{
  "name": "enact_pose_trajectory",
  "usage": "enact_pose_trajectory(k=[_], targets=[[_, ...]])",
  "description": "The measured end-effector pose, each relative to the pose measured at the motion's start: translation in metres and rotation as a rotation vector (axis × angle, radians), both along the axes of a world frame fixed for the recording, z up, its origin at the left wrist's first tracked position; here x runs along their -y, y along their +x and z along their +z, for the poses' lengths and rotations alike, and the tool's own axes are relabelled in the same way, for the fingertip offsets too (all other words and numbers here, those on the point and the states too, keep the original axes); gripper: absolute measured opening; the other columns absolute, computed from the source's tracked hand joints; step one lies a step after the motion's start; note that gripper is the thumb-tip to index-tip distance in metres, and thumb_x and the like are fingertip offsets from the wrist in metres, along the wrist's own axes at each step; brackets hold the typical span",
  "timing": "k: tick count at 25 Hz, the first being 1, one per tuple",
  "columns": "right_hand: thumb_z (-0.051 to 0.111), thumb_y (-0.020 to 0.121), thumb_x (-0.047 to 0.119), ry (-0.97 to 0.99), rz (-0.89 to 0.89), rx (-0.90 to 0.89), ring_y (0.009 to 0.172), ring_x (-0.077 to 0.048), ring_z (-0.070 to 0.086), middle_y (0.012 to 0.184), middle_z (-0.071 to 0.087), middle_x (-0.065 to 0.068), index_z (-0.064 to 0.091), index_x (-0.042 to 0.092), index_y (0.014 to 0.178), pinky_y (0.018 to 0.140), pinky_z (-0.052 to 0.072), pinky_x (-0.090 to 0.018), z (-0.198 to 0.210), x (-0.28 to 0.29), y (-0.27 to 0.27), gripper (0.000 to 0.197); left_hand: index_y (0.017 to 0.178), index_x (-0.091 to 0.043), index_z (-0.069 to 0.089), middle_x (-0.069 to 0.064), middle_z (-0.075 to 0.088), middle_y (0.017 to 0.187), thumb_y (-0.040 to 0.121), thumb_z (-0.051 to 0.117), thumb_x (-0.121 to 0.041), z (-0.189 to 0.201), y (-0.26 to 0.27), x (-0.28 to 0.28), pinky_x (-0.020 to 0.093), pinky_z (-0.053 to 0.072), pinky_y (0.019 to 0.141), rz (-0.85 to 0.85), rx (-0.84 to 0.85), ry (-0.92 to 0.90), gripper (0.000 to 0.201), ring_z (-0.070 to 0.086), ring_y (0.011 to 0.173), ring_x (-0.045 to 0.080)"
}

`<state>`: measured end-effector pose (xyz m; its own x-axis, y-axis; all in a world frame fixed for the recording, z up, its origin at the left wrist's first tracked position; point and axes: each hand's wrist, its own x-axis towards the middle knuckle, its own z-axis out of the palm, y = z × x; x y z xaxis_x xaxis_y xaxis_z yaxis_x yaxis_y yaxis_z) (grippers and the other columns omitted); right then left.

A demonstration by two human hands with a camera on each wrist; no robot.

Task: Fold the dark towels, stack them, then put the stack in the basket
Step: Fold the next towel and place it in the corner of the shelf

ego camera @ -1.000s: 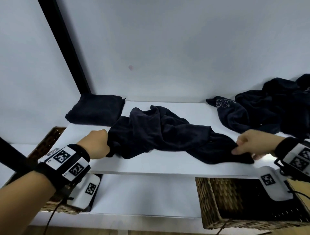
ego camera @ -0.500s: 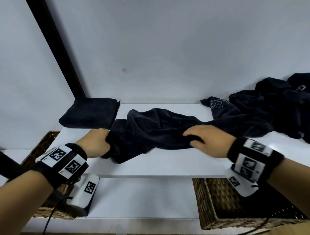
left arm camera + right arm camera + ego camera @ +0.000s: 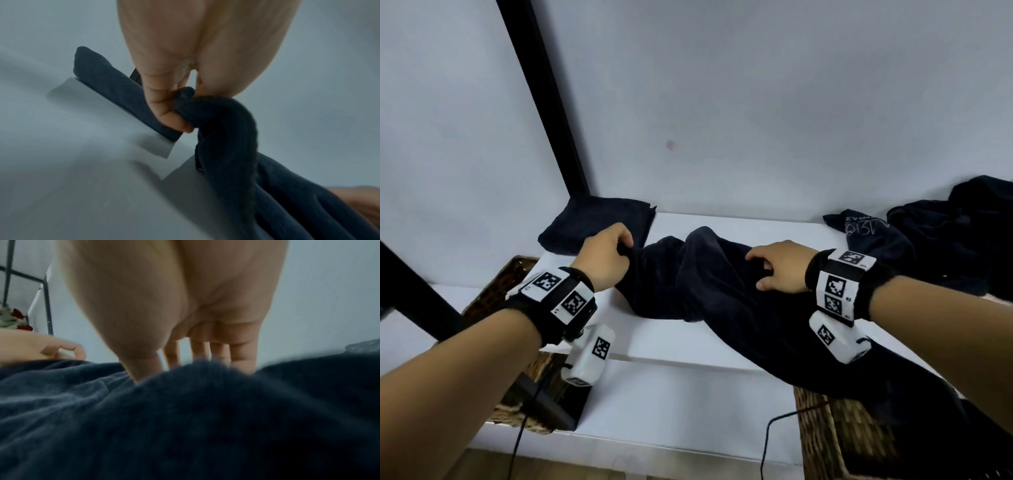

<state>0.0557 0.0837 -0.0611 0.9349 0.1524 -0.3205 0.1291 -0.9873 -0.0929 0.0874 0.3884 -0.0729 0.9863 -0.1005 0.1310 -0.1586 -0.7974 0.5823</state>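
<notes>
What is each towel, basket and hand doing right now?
Towel in the middle: crumpled, one end hanging off the shelf.
Folded towel: lying flat.
Towel pile: unfolded, heaped.
Left hand: pinching the middle towel's corner.
Right hand: resting on that towel, fingers straight.
Right basket: contents hidden.

Under the right hand (image 3: pixel 779 269) lies soft, matt, fuzzy dark towel (image 3: pixel 709 294) cloth; below that wrist sits a rough woven wicker basket (image 3: pixel 839 435). The shelf (image 3: pixel 688 339) looks smooth, matt white.

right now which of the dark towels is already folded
The folded towel at the table's back left corner, a flat neat square. The towel in both hands is bunched; the pile at right is crumpled.
</notes>
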Motion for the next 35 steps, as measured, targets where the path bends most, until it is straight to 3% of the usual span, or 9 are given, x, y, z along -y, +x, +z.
enact_pose_trajectory(k=[4, 7, 11, 16, 19, 23, 28, 32, 35], targets=[[0.063, 0.082, 0.023, -0.142, -0.146, 0.032, 0.082, -0.021, 0.056, 0.093, 0.061, -0.002, 0.059, 0.02, 0.083, 0.067, 0.042, -0.025, -0.003, 0.029, 0.009, 0.006, 0.076, -0.016, 0.064, -0.001, 0.064, 0.079, 0.08, 0.045, 0.006, 0.011, 0.018, 0.01, 0.023, 0.041, 0.07, 0.059, 0.1, -0.083, 0.03, 0.059, 0.08, 0.021], [0.063, 0.081, 0.027, -0.34, -0.226, -0.093, 0.072, -0.019, 0.057, 0.08, 0.062, -0.002, 0.06, 0.015, 0.075, 0.055, 0.043, -0.023, 0.011, 0.051, 0.01, 0.014, 0.098, -0.01, 0.072, 0.01, 0.068, 0.111, 0.087, 0.043, 0.004, 0.025, 0.048, 0.019, 0.022, 0.042, 0.092, 0.097, 0.199, -0.029, 0.033, 0.061, 0.105, 0.025], [0.069, 0.081, 0.028, -0.111, -0.176, 0.058, 0.096, -0.019, 0.061, 0.101, 0.066, 0.003, 0.068, 0.02, 0.104, 0.085, 0.05, -0.028, 0.027, 0.064, 0.01, 0.024, 0.15, -0.016, 0.031, 0.012, 0.013, 0.16, 0.093, 0.051, -0.01, 0.033, 0.071, 0.042, 0.03, 0.019, 0.116, -0.094, 0.028, 0.236, 0.06, 0.02, 0.146, 0.026], [0.047, 0.097, 0.018, 0.037, 0.057, -0.023, 0.123, -0.018, 0.05, 0.134, 0.057, 0.003, 0.049, 0.028, 0.138, 0.105, 0.034, -0.027, 0.011, 0.049, 0.004, 0.042, 0.093, -0.015, 0.069, 0.005, 0.066, 0.101, 0.089, 0.053, -0.025, 0.014, 0.029, 0.074, 0.037, 0.052, 0.083, -0.358, 0.011, 0.543, 0.019, 0.062, 0.096, 0.026], [0.041, 0.1, 0.022, -0.217, 0.027, -0.109, 0.107, -0.018, 0.06, 0.124, 0.064, -0.002, 0.055, 0.022, 0.132, 0.095, 0.046, -0.03, 0.019, 0.05, 0.013, 0.035, 0.098, -0.012, 0.064, 0.005, 0.058, 0.103, 0.091, 0.057, -0.038, 0.0, 0.011, 0.08, 0.032, 0.047, 0.078, -0.401, -0.071, 0.691, 0.028, 0.057, 0.093, 0.023], [0.05, 0.097, 0.025, -0.275, -0.158, -0.385, 0.051, -0.004, 0.064, 0.088, 0.073, 0.0, 0.066, 0.007, 0.096, 0.044, 0.047, -0.016, 0.043, 0.062, 0.013, 0.025, 0.114, -0.018, 0.056, 0.001, 0.048, 0.117, 0.085, 0.066, -0.042, 0.005, 0.016, 0.074, 0.03, 0.045, 0.081, -0.412, -0.156, 0.746, 0.039, 0.051, 0.103, 0.021], [0.056, 0.09, 0.02, 0.049, 0.049, 0.088, 0.092, -0.009, 0.058, 0.106, 0.066, 0.01, 0.064, 0.031, 0.117, 0.092, 0.045, -0.025, 0.022, 0.057, 0.02, 0.031, 0.135, -0.021, 0.049, 0.001, 0.051, 0.138, 0.086, 0.06, -0.016, 0.013, 0.027, 0.088, 0.039, 0.039, 0.106, -0.567, -0.195, 0.734, 0.05, 0.047, 0.127, 0.023], [0.07, 0.082, 0.033, 0.151, -0.052, -0.194, 0.066, -0.016, 0.064, 0.084, 0.074, -0.002, 0.05, 0.029, 0.119, 0.078, 0.055, -0.034, -0.003, 0.047, 0.009, 0.042, 0.137, -0.019, 0.048, 0.011, 0.04, 0.14, 0.084, 0.054, -0.004, 0.007, 0.045, 0.102, 0.034, 0.035, 0.108, -0.495, -0.137, 0.671, 0.055, 0.04, 0.13, 0.03], [0.073, 0.078, 0.029, 0.149, -0.005, -0.196, 0.057, -0.011, 0.057, 0.065, 0.066, 0.005, 0.062, 0.025, 0.086, 0.068, 0.049, -0.029, 0.001, 0.049, 0.001, 0.014, 0.128, -0.015, 0.046, 0.017, 0.043, 0.128, 0.087, 0.055, -0.01, 0.002, 0.047, 0.101, 0.04, 0.048, 0.089, -0.169, -0.143, 0.647, 0.042, 0.049, 0.113, 0.039]])
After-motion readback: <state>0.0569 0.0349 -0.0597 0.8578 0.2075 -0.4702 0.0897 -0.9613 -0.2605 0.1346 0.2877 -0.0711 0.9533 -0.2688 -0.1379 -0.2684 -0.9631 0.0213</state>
